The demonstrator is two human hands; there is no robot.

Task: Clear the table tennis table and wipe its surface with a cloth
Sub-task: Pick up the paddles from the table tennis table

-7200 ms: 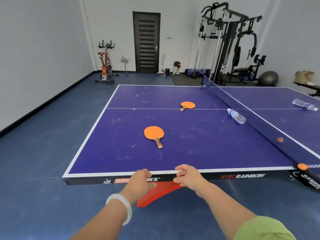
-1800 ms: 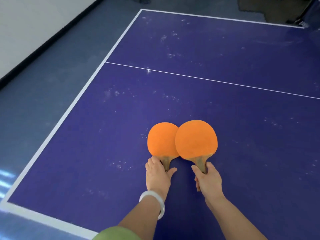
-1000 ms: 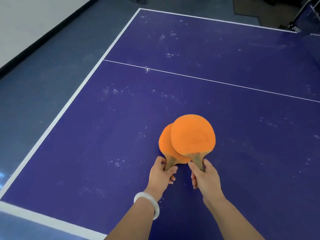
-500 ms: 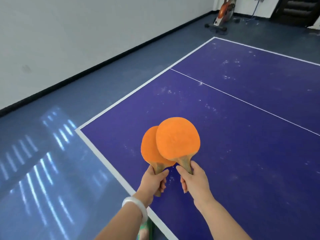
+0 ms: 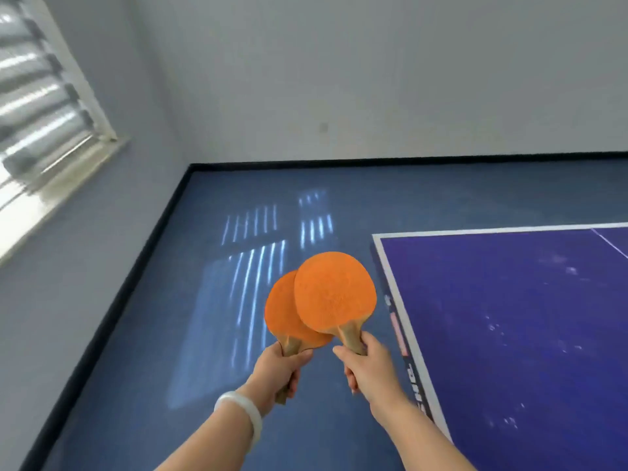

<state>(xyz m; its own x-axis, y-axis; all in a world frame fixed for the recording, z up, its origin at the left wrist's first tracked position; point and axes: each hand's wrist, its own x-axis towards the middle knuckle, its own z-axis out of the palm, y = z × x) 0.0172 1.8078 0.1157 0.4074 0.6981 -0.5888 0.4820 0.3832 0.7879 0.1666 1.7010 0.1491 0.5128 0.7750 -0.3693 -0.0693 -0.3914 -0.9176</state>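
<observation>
I hold two orange table tennis paddles upright over the floor, just left of the table's corner. My left hand (image 5: 280, 373), with a white bangle on the wrist, grips the wooden handle of the left paddle (image 5: 283, 316). My right hand (image 5: 368, 367) grips the handle of the right paddle (image 5: 334, 292), whose blade overlaps the left one in front. The blue table tennis table (image 5: 509, 317) fills the lower right, its surface speckled with white marks. No cloth is in view.
Blue floor (image 5: 204, 300) with striped window light spreads to the left of the table. A grey wall with a black skirting runs behind, and a window with blinds (image 5: 37, 96) sits at the upper left.
The view has swung left, away from the table. Both paddles, still gripped by their handles, have moved from above the table surface to beyond its corner, over the floor.
</observation>
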